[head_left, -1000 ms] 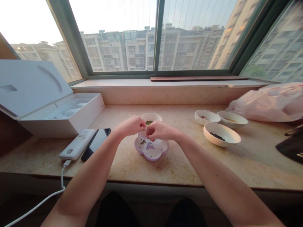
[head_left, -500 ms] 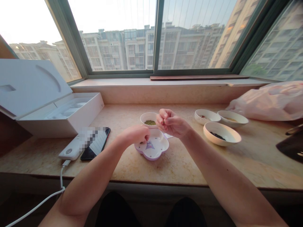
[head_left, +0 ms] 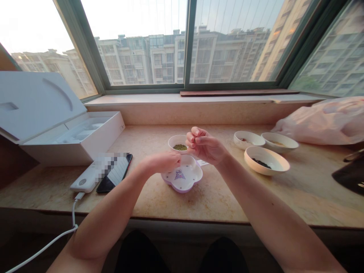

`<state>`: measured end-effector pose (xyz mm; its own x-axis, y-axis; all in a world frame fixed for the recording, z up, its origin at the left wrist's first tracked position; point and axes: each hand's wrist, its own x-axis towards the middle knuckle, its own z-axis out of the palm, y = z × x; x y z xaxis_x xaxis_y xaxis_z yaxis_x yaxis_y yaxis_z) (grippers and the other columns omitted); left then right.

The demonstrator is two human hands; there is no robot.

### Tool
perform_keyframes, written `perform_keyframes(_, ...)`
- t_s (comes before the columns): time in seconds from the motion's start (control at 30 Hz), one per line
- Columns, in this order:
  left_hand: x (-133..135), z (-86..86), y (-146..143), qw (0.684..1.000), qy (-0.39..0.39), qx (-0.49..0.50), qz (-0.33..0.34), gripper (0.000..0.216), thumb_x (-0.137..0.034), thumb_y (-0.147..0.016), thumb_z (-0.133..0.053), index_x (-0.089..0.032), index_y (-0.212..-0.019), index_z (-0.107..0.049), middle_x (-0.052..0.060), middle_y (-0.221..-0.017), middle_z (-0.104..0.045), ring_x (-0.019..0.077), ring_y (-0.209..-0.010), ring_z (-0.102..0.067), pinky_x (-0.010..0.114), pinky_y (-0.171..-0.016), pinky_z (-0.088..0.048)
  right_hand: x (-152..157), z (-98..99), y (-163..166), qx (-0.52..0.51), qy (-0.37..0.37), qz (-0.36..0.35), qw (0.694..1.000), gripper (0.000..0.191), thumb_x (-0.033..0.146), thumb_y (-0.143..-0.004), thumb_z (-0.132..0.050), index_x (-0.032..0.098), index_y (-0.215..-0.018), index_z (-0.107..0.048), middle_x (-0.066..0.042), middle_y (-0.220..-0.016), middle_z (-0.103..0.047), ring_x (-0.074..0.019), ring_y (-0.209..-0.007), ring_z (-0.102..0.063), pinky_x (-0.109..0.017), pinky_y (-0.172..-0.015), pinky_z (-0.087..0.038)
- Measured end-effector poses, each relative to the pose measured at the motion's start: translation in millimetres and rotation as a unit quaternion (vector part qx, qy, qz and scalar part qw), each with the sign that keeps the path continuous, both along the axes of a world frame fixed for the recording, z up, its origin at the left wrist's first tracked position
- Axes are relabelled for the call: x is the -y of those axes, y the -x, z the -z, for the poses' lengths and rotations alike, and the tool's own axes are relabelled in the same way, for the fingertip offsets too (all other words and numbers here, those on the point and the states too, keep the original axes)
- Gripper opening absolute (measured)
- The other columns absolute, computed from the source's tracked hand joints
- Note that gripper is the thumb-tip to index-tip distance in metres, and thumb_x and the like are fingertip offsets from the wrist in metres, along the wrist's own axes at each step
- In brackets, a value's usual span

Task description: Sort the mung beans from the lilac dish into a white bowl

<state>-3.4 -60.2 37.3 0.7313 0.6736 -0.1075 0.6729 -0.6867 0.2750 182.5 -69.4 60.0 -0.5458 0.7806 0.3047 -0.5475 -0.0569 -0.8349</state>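
Note:
In front of me stands a white bowl with a lilac scalloped edge [head_left: 182, 185] and a cartoon print inside. My left hand [head_left: 166, 163] hangs over its left rear rim with the fingers curled closed; whatever they hold is hidden. Just behind that bowl is a small white bowl [head_left: 173, 141] with green mung beans [head_left: 180, 147] in it. My right hand [head_left: 206, 147] is raised at the right side of the mung bean bowl, covering part of its rim. Its thumb and fingers are pinched together, and anything between them is too small to make out.
To the right stand a white bowl of dark beans [head_left: 267, 163] and two further white bowls [head_left: 280, 143] [head_left: 247, 141]. A pink plastic bag [head_left: 324, 121] lies behind them. At left are an opened white box [head_left: 99, 140], a white power bank [head_left: 85, 180] with a cable, and a black phone [head_left: 115, 176].
My left hand has lifted slightly from the scalloped bowl, its fingers tucked in more. My right hand has shifted a little up and left, still pinched.

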Motion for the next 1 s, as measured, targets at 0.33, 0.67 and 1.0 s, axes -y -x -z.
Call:
perform_keyframes(0.33, 1, -24.3, 8, 0.837, 0.392, 0.381, 0.034, 0.031, -0.044, -0.097, -0.047, -0.019, -0.079, -0.043, -0.003, -0.069, -0.035, 0.0097, -0.059, -0.033, 0.025, -0.055, -0.028, -31, 33.1, 5, 0.453, -0.252, 0.389, 0.761, 0.007, 0.019, -0.081, -0.066, 0.018, -0.086, -0.07, -0.003, -0.079, -0.07, -0.0174, -0.075, -0.063, -0.03, -0.072, -0.046)
perform_keyframes(0.67, 14, -35.4, 12, 0.736, 0.456, 0.498, 0.055, 0.034, -0.045, -0.087, -0.068, -0.017, -0.078, -0.05, -0.002, -0.068, -0.04, 0.0084, -0.057, -0.037, 0.023, -0.051, -0.03, -26, 30.7, 6, 0.55, -0.335, 0.364, 0.673, 0.016, 0.019, -0.086, -0.058, 0.015, -0.087, -0.073, -0.009, -0.094, -0.072, -0.0191, -0.084, -0.06, -0.03, -0.077, -0.042)
perform_keyframes(1.0, 21, -42.6, 20, 0.709, 0.395, 0.583, 0.037, 0.046, -0.054, -0.082, -0.071, -0.021, -0.074, -0.04, -0.005, -0.06, -0.035, 0.0076, -0.049, -0.035, 0.023, -0.048, -0.035, -8, 45.1, 25, 0.601, -0.323, 0.07, 0.728, 0.013, 0.019, -0.079, -0.064, 0.016, -0.07, -0.072, -0.002, -0.065, -0.068, -0.013, -0.059, -0.055, -0.026, -0.056, -0.037)
